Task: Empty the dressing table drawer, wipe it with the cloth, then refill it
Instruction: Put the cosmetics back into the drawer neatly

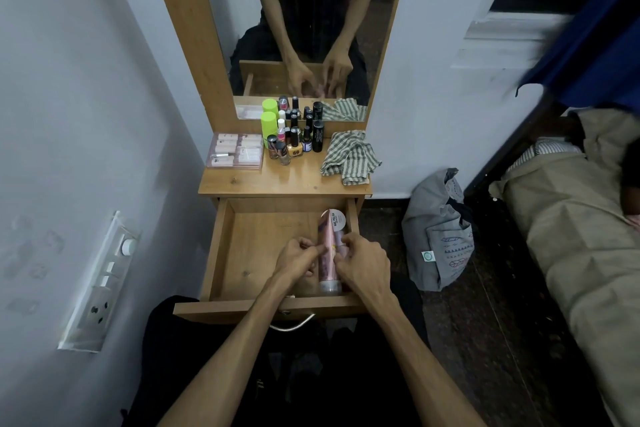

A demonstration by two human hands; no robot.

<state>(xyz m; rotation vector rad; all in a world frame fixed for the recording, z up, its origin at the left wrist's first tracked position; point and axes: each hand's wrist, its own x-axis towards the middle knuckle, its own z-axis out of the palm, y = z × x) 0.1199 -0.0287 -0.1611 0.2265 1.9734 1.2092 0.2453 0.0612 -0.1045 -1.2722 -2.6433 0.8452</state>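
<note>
Drawer (242, 246) stands pulled out below the tabletop (277, 180), and both your hands are down inside it at the right side. Your left hand (298, 258) has its fingers curled against the left edge of a pink tube (329, 243), pinching it near the middle. Your right hand (362, 262) curls round the tube from the other side, so the two hands sit close together with the tube clamped between them. The tube lies lengthwise along the drawer's right wall, its clear cap toward you. A round tub (337, 218) labelled "nail polish" rests just past it, near the back right corner. The remaining drawer floor shows bare wood.

On the tabletop, a striped cloth (349, 156) lies crumpled at the right, apart from your hands. A cluster of polish bottles (294, 144) stands in the middle against the mirror (311, 10), with a green-capped bottle (269, 125) at its left. A clear case (235, 149) of small pale tubes lies at the left corner.

A grey bag (438, 236) sits on the floor to the right of the table, and a switch panel (100, 284) is on the left wall.
</note>
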